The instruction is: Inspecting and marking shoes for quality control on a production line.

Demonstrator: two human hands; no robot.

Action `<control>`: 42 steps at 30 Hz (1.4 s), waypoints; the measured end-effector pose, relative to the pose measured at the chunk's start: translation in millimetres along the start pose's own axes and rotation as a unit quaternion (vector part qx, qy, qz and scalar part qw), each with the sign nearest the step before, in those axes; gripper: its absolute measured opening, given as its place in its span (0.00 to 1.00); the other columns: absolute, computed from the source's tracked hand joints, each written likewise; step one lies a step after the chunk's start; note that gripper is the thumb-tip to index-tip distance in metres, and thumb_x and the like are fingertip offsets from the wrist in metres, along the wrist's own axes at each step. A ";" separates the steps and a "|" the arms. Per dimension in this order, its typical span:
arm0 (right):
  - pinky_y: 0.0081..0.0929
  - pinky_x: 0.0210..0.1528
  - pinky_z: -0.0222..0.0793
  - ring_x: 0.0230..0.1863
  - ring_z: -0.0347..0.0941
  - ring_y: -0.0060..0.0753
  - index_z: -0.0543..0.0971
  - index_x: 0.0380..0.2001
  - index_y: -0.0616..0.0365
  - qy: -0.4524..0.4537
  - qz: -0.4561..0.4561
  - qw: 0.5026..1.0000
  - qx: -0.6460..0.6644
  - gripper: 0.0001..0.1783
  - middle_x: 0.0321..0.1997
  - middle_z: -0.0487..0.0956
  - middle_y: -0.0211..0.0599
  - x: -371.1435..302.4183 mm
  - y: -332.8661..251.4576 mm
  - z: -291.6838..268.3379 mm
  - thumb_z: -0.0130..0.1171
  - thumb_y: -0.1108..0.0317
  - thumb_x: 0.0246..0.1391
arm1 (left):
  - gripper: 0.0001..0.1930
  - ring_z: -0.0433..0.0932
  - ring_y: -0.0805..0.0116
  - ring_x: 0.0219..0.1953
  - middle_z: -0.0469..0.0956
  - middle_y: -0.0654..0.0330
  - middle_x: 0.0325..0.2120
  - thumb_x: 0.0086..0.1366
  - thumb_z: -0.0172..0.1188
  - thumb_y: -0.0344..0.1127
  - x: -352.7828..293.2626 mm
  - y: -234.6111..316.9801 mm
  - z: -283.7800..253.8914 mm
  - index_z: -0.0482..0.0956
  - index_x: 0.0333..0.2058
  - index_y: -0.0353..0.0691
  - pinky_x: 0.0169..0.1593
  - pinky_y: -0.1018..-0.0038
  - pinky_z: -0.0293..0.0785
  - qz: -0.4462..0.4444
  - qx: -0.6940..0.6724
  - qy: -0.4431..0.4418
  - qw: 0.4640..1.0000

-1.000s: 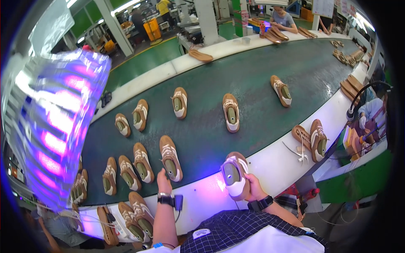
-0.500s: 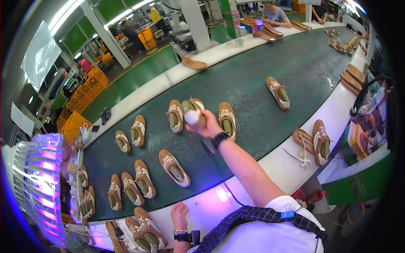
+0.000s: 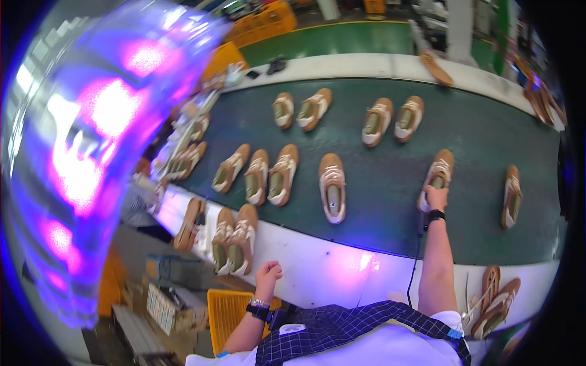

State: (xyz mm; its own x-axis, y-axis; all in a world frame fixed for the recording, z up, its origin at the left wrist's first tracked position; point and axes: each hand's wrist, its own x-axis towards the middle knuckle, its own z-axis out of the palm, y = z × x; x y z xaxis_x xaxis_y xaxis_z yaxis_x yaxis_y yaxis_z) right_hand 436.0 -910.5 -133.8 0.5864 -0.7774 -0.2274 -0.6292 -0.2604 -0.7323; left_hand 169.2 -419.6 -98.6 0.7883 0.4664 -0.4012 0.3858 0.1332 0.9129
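My right hand [image 3: 436,199] reaches across the green conveyor belt [image 3: 378,183] and grips the heel end of a tan and white sneaker [image 3: 442,166]. That sneaker's toe points away from me, and an olive insole shows inside it. My left hand [image 3: 267,278] hangs over the near white ledge with its fingers curled in and nothing visible in them. Close by on that ledge stand two tan sneakers [image 3: 243,239]. A single sneaker [image 3: 332,189] lies mid-belt between my hands. Farther back, two sneakers [image 3: 408,119] sit side by side.
More sneakers [image 3: 283,177] stand on the belt's left part, and one [image 3: 511,196] at its right. A glowing purple lamp [image 3: 110,122] fills the left side. A yellow crate [image 3: 229,317] is below the ledge. A black cable [image 3: 417,256] runs beside my right forearm.
My right hand has let go of the sneaker it held in the air, which now rests in the back pair, and has taken hold of another. The view has swung left; the lamp looks bigger.
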 end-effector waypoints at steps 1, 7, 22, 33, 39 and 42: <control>0.41 0.57 0.62 0.53 0.68 0.58 0.61 0.49 0.67 -0.006 -0.004 1.000 -0.007 0.42 0.50 0.71 0.59 0.5 -2.9 5.1 0.64 0.61 0.28 | 0.11 0.75 0.72 0.32 0.75 0.59 0.31 0.59 0.55 0.28 0.4 -2.5 -4.5 0.73 0.40 0.30 0.36 0.78 0.74 0.020 0.013 0.014 1.000; 0.35 0.44 0.69 0.41 0.73 0.44 0.63 0.45 0.65 -0.150 -0.047 0.955 0.250 0.34 0.42 0.73 0.48 14.3 30.5 -10.0 0.61 0.66 0.30 | 0.14 0.73 0.71 0.34 0.75 0.60 0.32 0.54 0.58 0.28 4.5 10.7 -31.4 0.73 0.40 0.32 0.38 0.77 0.71 0.196 0.182 0.160 0.950; 0.34 0.46 0.71 0.41 0.74 0.39 0.66 0.52 0.66 -0.453 0.057 0.749 0.479 0.34 0.44 0.75 0.43 -217.5 116.6 -133.7 0.53 0.70 0.33 | 0.40 0.64 0.42 0.48 0.66 0.42 0.42 0.35 0.68 0.45 65.9 27.8 -69.1 0.67 0.49 0.36 0.52 0.57 0.64 0.167 0.442 0.133 0.872; 0.33 0.51 0.67 0.45 0.73 0.39 0.66 0.52 0.66 -0.547 0.063 0.705 0.446 0.35 0.47 0.74 0.43 -272.9 79.8 -113.2 0.54 0.71 0.34 | 0.37 0.71 0.56 0.46 0.68 0.53 0.45 0.40 0.56 0.24 37.1 2.8 -21.0 0.58 0.55 0.36 0.50 0.68 0.70 -0.048 -0.167 -0.223 0.959; 0.31 0.60 0.57 0.55 0.66 0.40 0.61 0.57 0.66 -0.552 0.034 0.710 0.436 0.45 0.55 0.70 0.44 -315.7 29.5 -142.4 0.55 0.70 0.26 | 0.44 0.72 0.62 0.47 0.70 0.59 0.45 0.34 0.56 0.23 -20.9 34.7 5.0 0.59 0.58 0.39 0.51 0.71 0.68 -0.083 -0.278 -0.350 0.891; 0.31 0.61 0.55 0.57 0.64 0.38 0.58 0.60 0.63 -0.579 -0.003 0.696 0.424 0.49 0.56 0.68 0.41 -311.2 34.7 -147.4 0.56 0.70 0.25 | 0.44 0.72 0.63 0.47 0.70 0.60 0.45 0.33 0.57 0.23 -27.4 53.9 12.5 0.59 0.58 0.39 0.52 0.70 0.68 -0.092 -0.255 -0.416 0.868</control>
State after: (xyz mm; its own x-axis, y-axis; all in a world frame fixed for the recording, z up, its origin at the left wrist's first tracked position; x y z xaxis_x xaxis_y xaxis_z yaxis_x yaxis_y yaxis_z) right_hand 156.4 -762.0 6.3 0.9150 0.3328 -0.2282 -0.3853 0.5526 -0.7390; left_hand 174.4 -436.1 -39.3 0.8909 -0.3682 -0.2659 0.4471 0.6079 0.6562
